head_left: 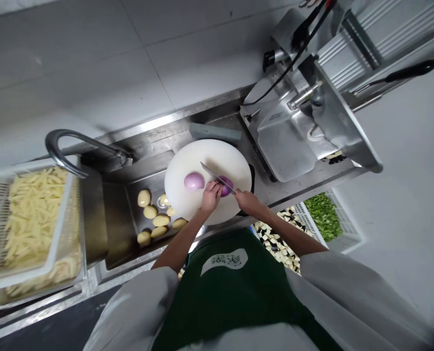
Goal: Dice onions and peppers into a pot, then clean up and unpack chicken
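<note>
Since the round white cutting board (202, 161) sits partly over the sink (129, 214) with peeled potatoes (154, 214) in it, I reckon a hard push could shift it, and that's the big risk. The knife (217, 178) angles across the red onion half (225, 185) that the left hand (210, 195) pins with curled fingers; they're right beside the blade, so a slip could nick them. The right hand (246, 200) is wrapped closed around the handle. Another onion half (194, 181) lies just beside, untouched.
</note>
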The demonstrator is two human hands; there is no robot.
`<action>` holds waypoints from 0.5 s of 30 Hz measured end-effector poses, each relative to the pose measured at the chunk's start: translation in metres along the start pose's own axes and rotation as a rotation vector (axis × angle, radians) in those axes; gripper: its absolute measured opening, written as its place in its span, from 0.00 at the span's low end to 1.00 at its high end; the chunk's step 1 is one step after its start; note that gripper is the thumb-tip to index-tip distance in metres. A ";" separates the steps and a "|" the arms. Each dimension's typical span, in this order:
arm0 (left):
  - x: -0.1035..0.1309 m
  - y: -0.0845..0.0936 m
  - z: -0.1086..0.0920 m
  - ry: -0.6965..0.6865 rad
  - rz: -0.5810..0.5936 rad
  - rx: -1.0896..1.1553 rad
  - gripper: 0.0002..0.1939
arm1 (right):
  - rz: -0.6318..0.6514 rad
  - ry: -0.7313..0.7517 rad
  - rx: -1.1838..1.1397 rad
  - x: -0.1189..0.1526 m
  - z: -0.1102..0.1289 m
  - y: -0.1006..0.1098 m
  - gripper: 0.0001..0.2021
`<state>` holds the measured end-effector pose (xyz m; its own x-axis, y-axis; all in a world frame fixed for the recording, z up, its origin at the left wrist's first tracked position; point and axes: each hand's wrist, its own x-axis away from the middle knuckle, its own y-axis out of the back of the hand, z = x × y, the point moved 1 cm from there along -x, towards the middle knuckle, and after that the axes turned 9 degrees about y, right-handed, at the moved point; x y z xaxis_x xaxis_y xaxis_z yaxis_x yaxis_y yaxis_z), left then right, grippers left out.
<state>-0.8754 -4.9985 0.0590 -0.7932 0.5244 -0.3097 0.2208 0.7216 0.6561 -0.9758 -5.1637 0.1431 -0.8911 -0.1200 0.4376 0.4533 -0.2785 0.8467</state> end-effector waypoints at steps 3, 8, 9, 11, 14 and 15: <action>0.000 0.000 0.001 -0.005 0.008 -0.010 0.14 | -0.012 0.008 -0.012 -0.005 0.001 -0.002 0.20; 0.001 -0.001 0.003 -0.035 0.011 -0.005 0.14 | -0.047 -0.011 -0.047 -0.020 0.007 -0.006 0.21; 0.001 -0.001 0.004 -0.036 0.007 -0.001 0.14 | -0.049 -0.006 -0.051 -0.022 0.008 -0.005 0.21; 0.000 -0.002 0.004 -0.037 -0.006 0.007 0.14 | -0.048 0.015 -0.050 -0.022 0.009 0.000 0.21; 0.001 0.000 0.004 -0.031 -0.018 0.041 0.13 | -0.050 0.035 -0.034 -0.017 0.011 0.010 0.20; 0.003 0.002 0.004 -0.023 -0.030 0.057 0.13 | -0.063 0.032 -0.026 -0.014 0.012 0.014 0.20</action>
<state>-0.8755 -4.9936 0.0570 -0.7871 0.5114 -0.3448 0.2292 0.7615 0.6063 -0.9569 -5.1542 0.1523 -0.9182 -0.1314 0.3738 0.3962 -0.3108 0.8640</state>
